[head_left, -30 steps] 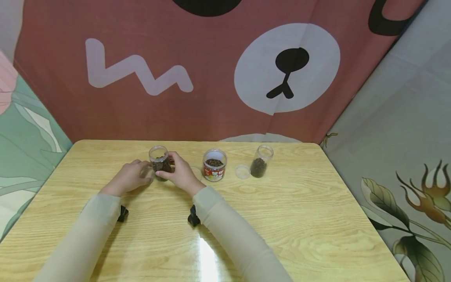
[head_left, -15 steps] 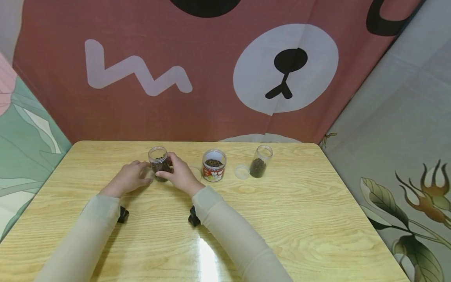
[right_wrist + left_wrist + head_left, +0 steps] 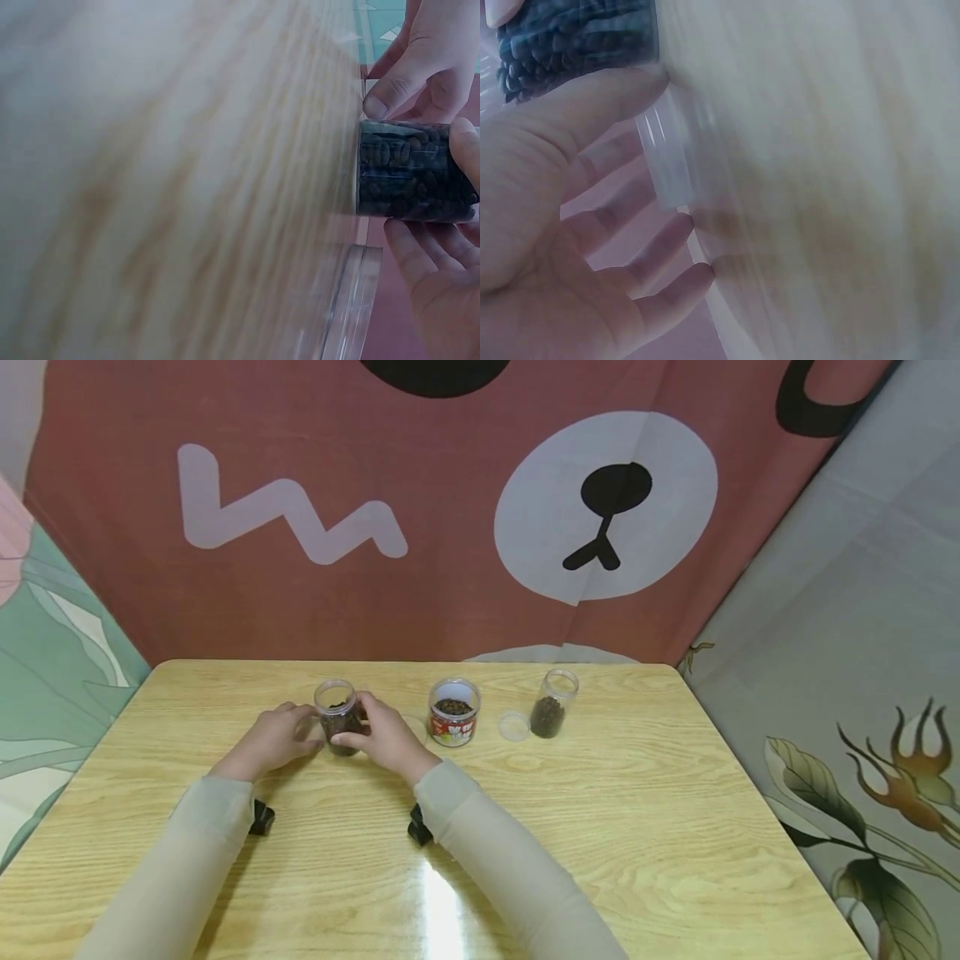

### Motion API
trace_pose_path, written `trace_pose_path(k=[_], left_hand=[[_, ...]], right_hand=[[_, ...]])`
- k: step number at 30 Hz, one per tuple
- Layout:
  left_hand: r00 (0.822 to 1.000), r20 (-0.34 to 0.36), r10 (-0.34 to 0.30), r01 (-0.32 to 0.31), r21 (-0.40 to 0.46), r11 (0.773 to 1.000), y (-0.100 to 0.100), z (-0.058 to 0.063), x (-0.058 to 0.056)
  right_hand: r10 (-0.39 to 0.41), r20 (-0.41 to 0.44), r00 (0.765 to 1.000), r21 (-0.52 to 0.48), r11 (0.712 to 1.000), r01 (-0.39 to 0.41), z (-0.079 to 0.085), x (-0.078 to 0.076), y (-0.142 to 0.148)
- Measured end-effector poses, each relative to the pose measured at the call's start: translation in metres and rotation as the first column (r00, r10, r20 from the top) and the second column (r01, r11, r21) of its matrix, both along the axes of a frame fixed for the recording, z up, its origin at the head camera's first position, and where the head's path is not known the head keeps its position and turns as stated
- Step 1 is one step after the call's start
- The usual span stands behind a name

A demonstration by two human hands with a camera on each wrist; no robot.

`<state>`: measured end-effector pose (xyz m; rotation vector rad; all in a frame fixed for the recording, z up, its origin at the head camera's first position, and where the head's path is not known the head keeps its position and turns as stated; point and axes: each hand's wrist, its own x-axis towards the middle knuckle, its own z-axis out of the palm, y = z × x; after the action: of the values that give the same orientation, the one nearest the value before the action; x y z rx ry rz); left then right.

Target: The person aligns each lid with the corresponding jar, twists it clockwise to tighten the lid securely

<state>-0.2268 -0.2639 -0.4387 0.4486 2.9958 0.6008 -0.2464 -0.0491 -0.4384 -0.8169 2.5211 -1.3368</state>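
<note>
My right hand point(image 3: 392, 737) grips a clear open jar point(image 3: 340, 721) filled partway with dark, bean-like pieces. In the right wrist view the jar point(image 3: 412, 172) stands with its base at the tabletop, thumb on one side and fingers on the other. My left hand point(image 3: 273, 741) rests on the table just left of the jar, thumb and fingers curled round a clear shallow lid point(image 3: 666, 157) lying there. Its thumb tip is close to the jar's base, and the outer fingers are spread loosely at the table surface.
Right of my hands stands an open jar with a red label point(image 3: 453, 722), holding brown granules. Farther right is another clear open jar point(image 3: 551, 714) with dark contents, a clear lid point(image 3: 514, 726) beside it. Another clear lid point(image 3: 417, 728) lies behind my right hand. A patterned cloth point(image 3: 450, 602) hangs behind the table point(image 3: 637, 827).
My right hand has brought the jar slightly nearer to me over the last half second. My left hand has stayed in place. The other jars and lids are unmoved.
</note>
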Motion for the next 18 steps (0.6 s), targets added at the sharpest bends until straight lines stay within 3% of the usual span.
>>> trace_pose_path(k=[18], left_hand=[[1.0,0.026,0.007,-0.009,0.082,0.997,-0.005,0.001,0.003]], right_hand=[[0.071,0.012,0.997,-0.001,0.997,-0.071,0.002,0.011,0.015]])
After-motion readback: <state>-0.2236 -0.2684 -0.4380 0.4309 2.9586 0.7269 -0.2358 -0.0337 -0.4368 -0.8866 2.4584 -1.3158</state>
